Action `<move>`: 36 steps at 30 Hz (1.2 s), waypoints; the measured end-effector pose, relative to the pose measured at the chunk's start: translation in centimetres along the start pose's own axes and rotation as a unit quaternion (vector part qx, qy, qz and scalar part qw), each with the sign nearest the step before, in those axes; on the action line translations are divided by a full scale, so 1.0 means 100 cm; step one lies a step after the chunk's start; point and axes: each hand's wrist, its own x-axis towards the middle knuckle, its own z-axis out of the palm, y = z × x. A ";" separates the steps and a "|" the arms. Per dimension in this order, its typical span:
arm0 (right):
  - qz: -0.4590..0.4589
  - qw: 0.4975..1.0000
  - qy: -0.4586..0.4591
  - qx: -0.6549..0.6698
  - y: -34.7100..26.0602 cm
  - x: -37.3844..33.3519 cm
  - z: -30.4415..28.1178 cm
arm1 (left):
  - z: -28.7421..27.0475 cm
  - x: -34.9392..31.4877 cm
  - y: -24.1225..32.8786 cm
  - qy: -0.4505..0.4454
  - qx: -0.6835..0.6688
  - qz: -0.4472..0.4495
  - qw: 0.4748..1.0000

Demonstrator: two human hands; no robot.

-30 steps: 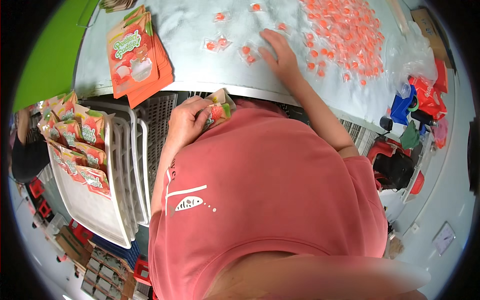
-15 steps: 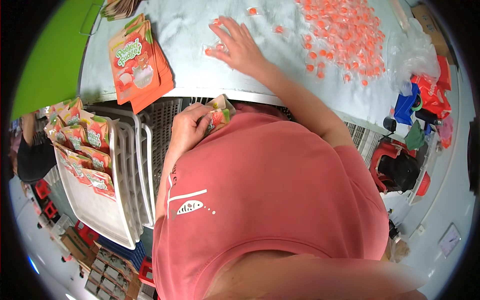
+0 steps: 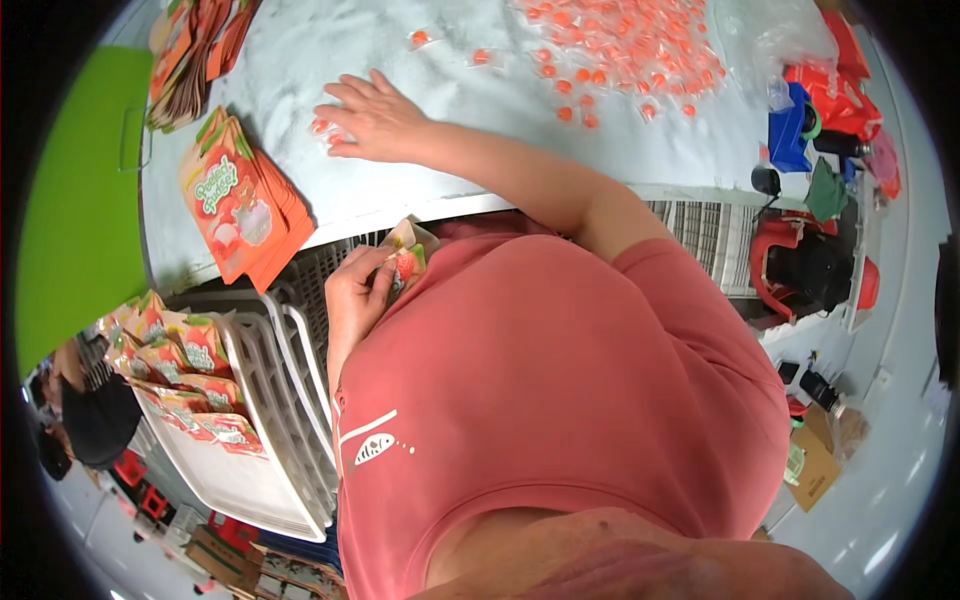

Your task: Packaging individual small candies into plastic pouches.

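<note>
My left hand (image 3: 357,295) is closed around a small printed candy pouch (image 3: 408,258), orange and green, held against my shirt just below the table's edge. Flat on the pale tabletop lies my right hand (image 3: 375,118), its fingers stretched out and pointing left. A couple of orange candies in clear wrappers (image 3: 327,131) sit at its fingertips, partly covered. Two more wrapped candies (image 3: 480,57) lie apart beyond that hand. To its left, a fanned stack of flat orange pouches (image 3: 240,200) overhangs the table's near edge.
A large heap of wrapped candies (image 3: 640,50) spreads across the far right. More pouches (image 3: 195,55) stand at the far left. Below the table, a white tray (image 3: 265,490) holds filled pouches (image 3: 200,375). Bags (image 3: 830,100) crowd the right end. Another person (image 3: 100,410) is at lower left.
The view has shifted, moving the table contents left. My right hand has slid left over the table, and the candies by its fingers lie closer together. My left hand still holds the pouch.
</note>
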 end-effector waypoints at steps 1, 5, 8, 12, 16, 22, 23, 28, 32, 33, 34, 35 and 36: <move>0.006 1.000 0.004 0.000 -0.001 0.009 0.006 | 0.001 0.000 0.001 0.001 -0.001 -0.012 1.000; 0.014 0.997 0.047 0.061 -0.003 0.019 0.012 | 0.003 -0.004 0.005 -0.003 0.003 -0.027 1.000; 0.039 0.981 0.091 0.168 0.004 -0.002 0.002 | 0.003 -0.003 0.010 0.002 -0.003 -0.035 0.999; 0.112 0.962 0.176 0.175 0.030 -0.083 -0.057 | 0.001 -0.002 0.002 0.003 -0.011 -0.026 1.000; 0.150 0.961 0.232 0.011 0.081 -0.145 -0.096 | 0.000 -0.001 0.003 -0.009 0.016 -0.005 1.000; 0.229 0.957 0.165 -0.061 0.109 -0.178 -0.141 | 0.006 0.007 0.006 -0.030 0.027 0.021 0.999; 0.221 0.962 0.121 -0.106 0.111 -0.179 -0.143 | 0.007 0.007 0.008 -0.028 0.029 0.016 0.999; 0.188 0.968 0.133 -0.099 0.116 -0.169 -0.125 | 0.009 0.005 0.009 -0.028 0.040 0.006 0.999; 0.248 0.952 0.171 0.047 0.107 -0.161 -0.130 | 0.006 0.003 0.000 -0.022 0.046 0.034 0.998; 0.247 0.953 0.170 0.047 0.108 -0.160 -0.133 | 0.006 0.003 -0.001 -0.021 0.045 0.033 0.998; 0.258 0.951 0.165 0.031 0.110 -0.161 -0.136 | 0.006 0.003 -0.001 -0.023 0.047 0.030 0.998; 0.269 0.950 0.159 0.016 0.112 -0.161 -0.138 | 0.006 0.003 -0.002 -0.026 0.049 0.026 0.998; 0.269 0.950 0.158 0.013 0.113 -0.159 -0.139 | 0.007 0.003 -0.001 -0.026 0.046 0.027 0.998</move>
